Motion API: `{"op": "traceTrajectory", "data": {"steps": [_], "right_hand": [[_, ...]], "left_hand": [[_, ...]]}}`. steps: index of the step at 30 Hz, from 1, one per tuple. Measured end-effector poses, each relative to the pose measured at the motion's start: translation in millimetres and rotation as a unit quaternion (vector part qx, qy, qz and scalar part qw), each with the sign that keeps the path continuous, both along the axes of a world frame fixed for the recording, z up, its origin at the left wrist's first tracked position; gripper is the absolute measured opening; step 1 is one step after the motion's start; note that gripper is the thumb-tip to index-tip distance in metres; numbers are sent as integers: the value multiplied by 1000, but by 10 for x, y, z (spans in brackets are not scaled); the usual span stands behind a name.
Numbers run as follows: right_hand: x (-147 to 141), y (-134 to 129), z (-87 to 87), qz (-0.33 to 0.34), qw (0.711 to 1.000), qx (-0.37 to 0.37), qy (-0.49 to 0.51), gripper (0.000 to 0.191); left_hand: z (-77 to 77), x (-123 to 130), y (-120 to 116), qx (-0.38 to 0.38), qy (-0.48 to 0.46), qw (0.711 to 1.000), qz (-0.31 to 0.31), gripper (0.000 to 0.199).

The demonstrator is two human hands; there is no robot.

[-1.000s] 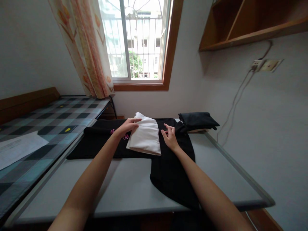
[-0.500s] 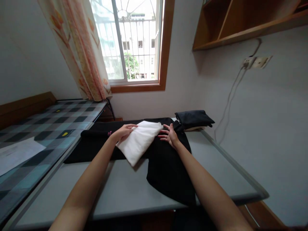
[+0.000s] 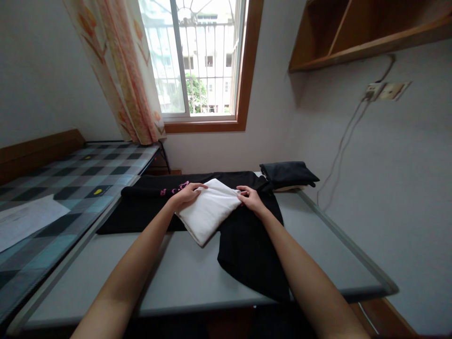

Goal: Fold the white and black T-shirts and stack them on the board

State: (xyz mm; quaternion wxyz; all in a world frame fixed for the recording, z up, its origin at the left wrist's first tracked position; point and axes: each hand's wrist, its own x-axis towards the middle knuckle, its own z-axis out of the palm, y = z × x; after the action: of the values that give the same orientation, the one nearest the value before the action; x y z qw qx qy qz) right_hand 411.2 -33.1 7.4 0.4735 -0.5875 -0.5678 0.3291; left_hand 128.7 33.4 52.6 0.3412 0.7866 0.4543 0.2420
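Observation:
A folded white cloth [image 3: 211, 212], perhaps a garment, is between my hands over the black garment. My left hand [image 3: 186, 194] grips its left edge, thumb on top and the other fingers partly hidden. At its right corner my right hand [image 3: 250, 198] pinches the fabric. Beneath lies a black garment [image 3: 252, 254] with pink printing near my left hand, one part hanging toward the table's front edge. Whether the white cloth rests on the black one or hovers just above it, I cannot tell.
The garments lie on a grey-white table [image 3: 328, 254]. Dark folded clothes [image 3: 289, 174] sit at its back right corner. Left of it stands a bed with a checked cover [image 3: 116, 165] and a paper sheet [image 3: 30, 219]. A wooden shelf [image 3: 353, 56] and a plugged-in cable [image 3: 341, 150] are on the right.
My right hand has closed from spread fingers onto the white cloth's right corner. The cloth has shifted slightly, and more pink printing shows beside my left hand. The camera view has moved a little.

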Motion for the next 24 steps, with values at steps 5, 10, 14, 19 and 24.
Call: {"op": "traceTrajectory", "data": {"steps": [5, 10, 14, 19, 24], "right_hand": [[-31, -35, -17, -49, 976, 59, -202, 31], [-87, -107, -2, -80, 954, 46, -284, 40], [-88, -104, 23, -66, 948, -12, -310, 40], [-47, -49, 10, -44, 961, -23, -272, 25], [-34, -56, -25, -45, 959, -7, -279, 26]], "left_hand": [[72, 61, -53, 96, 100, 990, 17, 35], [138, 365, -511, 232, 152, 961, -27, 54], [-100, 486, -962, 261, 168, 943, -124, 67], [-265, 335, -1104, 259, 187, 933, -164, 65], [-182, 46, -849, 250, 171, 953, 10, 51]]}}
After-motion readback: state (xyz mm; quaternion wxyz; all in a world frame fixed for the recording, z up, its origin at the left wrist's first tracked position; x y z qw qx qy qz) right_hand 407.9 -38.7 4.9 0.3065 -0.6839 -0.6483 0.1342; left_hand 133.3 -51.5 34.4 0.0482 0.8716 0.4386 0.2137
